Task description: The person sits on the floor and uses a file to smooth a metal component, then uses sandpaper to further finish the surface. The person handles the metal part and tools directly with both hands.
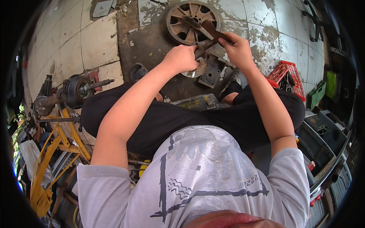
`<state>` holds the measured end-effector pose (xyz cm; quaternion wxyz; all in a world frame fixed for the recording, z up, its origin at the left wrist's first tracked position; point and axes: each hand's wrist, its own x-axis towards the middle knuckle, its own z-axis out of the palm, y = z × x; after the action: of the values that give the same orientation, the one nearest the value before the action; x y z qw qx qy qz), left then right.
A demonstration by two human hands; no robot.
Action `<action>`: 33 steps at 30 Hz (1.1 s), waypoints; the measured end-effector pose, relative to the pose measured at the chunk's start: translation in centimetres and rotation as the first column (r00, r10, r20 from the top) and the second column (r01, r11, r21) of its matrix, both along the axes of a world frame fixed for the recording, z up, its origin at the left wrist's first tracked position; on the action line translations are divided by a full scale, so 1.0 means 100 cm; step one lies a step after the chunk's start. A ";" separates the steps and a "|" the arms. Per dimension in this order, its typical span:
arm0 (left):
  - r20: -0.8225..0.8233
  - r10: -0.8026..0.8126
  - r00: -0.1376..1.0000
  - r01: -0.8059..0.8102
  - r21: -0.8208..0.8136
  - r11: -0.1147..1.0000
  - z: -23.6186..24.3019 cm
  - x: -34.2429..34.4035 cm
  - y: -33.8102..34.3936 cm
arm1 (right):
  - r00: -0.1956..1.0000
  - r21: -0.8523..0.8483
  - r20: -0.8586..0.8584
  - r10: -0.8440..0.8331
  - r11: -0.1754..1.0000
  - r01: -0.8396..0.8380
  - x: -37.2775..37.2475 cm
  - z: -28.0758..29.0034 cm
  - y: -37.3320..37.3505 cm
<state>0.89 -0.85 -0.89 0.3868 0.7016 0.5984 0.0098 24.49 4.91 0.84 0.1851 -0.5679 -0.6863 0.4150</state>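
Ahead of my crossed legs, my left hand (182, 59) is closed around a dark metal shaft with a round flange (200, 69). The flange sits below the fingers, and the shaft slants up to the right. Just right of it, my right hand (237, 47) grips a flat brown tool (210, 29) that widens toward its far end and looks like a scraper. The tool's wide end is over a rusty toothed flywheel (178, 27) lying on the floor. A brush-like piece (189, 20) also shows over the flywheel. My right fingers partly hide where the tool and shaft cross.
A metal block with holes (209, 78) lies below my hands, near a dark cup-shaped part (137, 71) and a dirty case (194, 102). A red plastic basket (292, 78) stands right. At left are an axle assembly (74, 91) and a yellow frame (47, 163).
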 end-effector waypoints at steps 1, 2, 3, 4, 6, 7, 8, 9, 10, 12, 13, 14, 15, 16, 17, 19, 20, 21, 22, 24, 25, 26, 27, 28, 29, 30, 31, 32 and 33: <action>0.000 0.006 1.000 -0.006 0.001 1.000 -0.002 -0.001 -0.001 | 1.000 -0.023 -0.011 -0.013 1.000 0.013 0.001 0.005 0.000; 0.001 0.012 1.000 -0.012 0.002 1.000 -0.004 -0.003 -0.002 | 0.999 -0.043 -0.031 -0.042 0.998 0.040 0.000 -0.004 0.001; 0.002 0.009 1.000 -0.009 0.008 1.000 -0.004 -0.003 0.000 | 1.000 0.000 -0.017 -0.026 1.000 0.026 0.000 -0.010 0.000; 0.004 0.007 1.000 -0.007 0.000 1.000 -0.004 -0.002 0.001 | 1.000 0.042 -0.002 -0.011 0.999 0.011 0.000 -0.015 -0.001; 0.001 0.014 1.000 -0.014 -0.020 1.000 -0.002 -0.002 0.000 | 0.998 0.145 0.047 0.037 0.988 -0.043 0.000 -0.015 -0.001; -0.008 0.012 1.000 -0.012 -0.009 1.000 -0.001 -0.003 -0.001 | 1.000 0.124 0.018 0.025 0.992 -0.027 -0.001 -0.010 0.000; -0.016 0.010 1.000 -0.010 0.002 1.000 0.000 -0.002 0.000 | 1.000 0.102 -0.011 0.013 0.995 -0.011 -0.001 -0.003 0.000; -0.020 0.005 1.000 -0.004 0.014 1.000 0.001 0.000 -0.001 | 0.999 0.080 -0.034 -0.004 0.997 0.007 0.000 0.002 0.000; -0.015 0.007 1.000 -0.007 0.006 1.000 0.000 -0.001 -0.001 | 0.999 0.092 -0.046 0.001 0.996 0.004 0.002 -0.001 0.000; -0.005 0.008 1.000 -0.009 -0.007 1.000 -0.002 -0.003 0.000 | 1.000 0.031 0.002 -0.019 0.999 0.018 -0.002 -0.008 -0.001; -0.002 0.007 1.000 -0.007 -0.002 1.000 -0.003 -0.002 0.000 | 0.999 0.003 0.026 -0.029 1.000 0.029 -0.004 -0.008 -0.002; 0.000 0.005 1.000 -0.005 0.003 1.000 -0.004 -0.001 -0.001 | 0.998 -0.029 0.035 -0.043 0.999 0.045 -0.002 -0.005 -0.002; -0.001 0.010 1.000 -0.010 0.006 1.000 -0.003 -0.002 -0.001 | 0.998 -0.062 0.040 -0.051 0.997 0.054 -0.005 0.006 -0.002; -0.010 0.002 1.000 -0.002 0.007 1.000 -0.002 -0.003 -0.001 | 0.997 -0.095 0.046 -0.058 0.993 0.062 -0.007 0.011 -0.001; -0.018 -0.006 1.000 0.006 0.007 1.000 0.000 -0.003 0.001 | 0.999 -0.070 0.020 -0.049 0.996 0.050 -0.007 0.009 0.000; -0.012 -0.010 1.000 0.010 0.000 1.000 -0.001 -0.001 0.001 | 0.999 -0.016 -0.020 -0.041 0.999 0.040 -0.001 0.002 0.000; -0.003 -0.001 1.000 0.001 -0.007 1.000 -0.004 -0.002 0.000 | 0.999 0.000 -0.009 -0.031 1.000 0.031 0.001 -0.005 -0.001; 0.001 0.010 1.000 -0.010 -0.014 1.000 -0.005 -0.004 -0.001 | 1.000 0.017 -0.001 -0.020 1.000 0.020 -0.003 -0.007 -0.001; 0.003 0.008 1.000 -0.008 0.003 1.000 -0.007 -0.003 -0.001 | 1.000 0.035 0.008 -0.009 0.999 0.009 -0.004 -0.009 -0.001; 0.006 0.011 1.000 -0.011 0.033 0.999 -0.007 -0.002 -0.002 | 0.999 -0.040 0.026 -0.023 0.999 0.024 -0.003 0.010 -0.001; -0.001 0.005 1.000 -0.004 0.028 1.000 -0.005 -0.002 -0.001 | 0.999 -0.079 0.035 -0.027 0.996 0.029 -0.005 0.018 0.000; -0.008 -0.002 1.000 0.002 0.023 1.000 -0.003 -0.004 0.000 | 1.000 -0.051 0.014 -0.015 0.999 0.016 -0.006 0.011 0.001; -0.009 -0.020 1.000 0.021 0.020 1.000 0.001 -0.001 0.001 | 1.000 -0.021 0.000 -0.016 1.000 0.016 -0.001 0.000 0.001; -0.001 -0.008 1.000 0.008 0.005 1.000 0.000 -0.001 0.001 | 1.000 0.011 -0.014 -0.012 1.000 0.012 0.001 -0.006 0.001; 0.006 0.004 1.000 -0.004 -0.009 1.000 0.000 -0.001 0.000 | 1.000 0.042 -0.009 -0.005 0.999 0.006 0.004 -0.012 0.000; 0.007 0.020 1.000 -0.020 -0.025 1.000 0.000 -0.003 -0.001 | 1.000 0.072 -0.009 0.004 0.997 -0.004 0.000 -0.013 -0.001; 0.009 0.017 1.000 -0.016 -0.012 1.000 0.000 -0.002 0.000 | 1.000 0.102 -0.009 0.014 0.995 -0.013 -0.002 -0.014 -0.001; 0.010 0.014 1.000 -0.014 0.001 1.000 -0.001 -0.001 0.000 | 1.000 0.099 -0.023 0.006 0.995 -0.004 0.001 -0.012 0.000; 0.011 0.016 1.000 -0.016 0.009 1.000 0.000 0.000 -0.001 | 0.999 0.092 -0.037 0.003 0.996 0.000 0.001 -0.005 0.000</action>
<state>0.88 -0.94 -0.87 0.3867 0.6986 0.6018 0.0194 24.64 4.86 0.39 0.2233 -0.5504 -0.7015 0.3938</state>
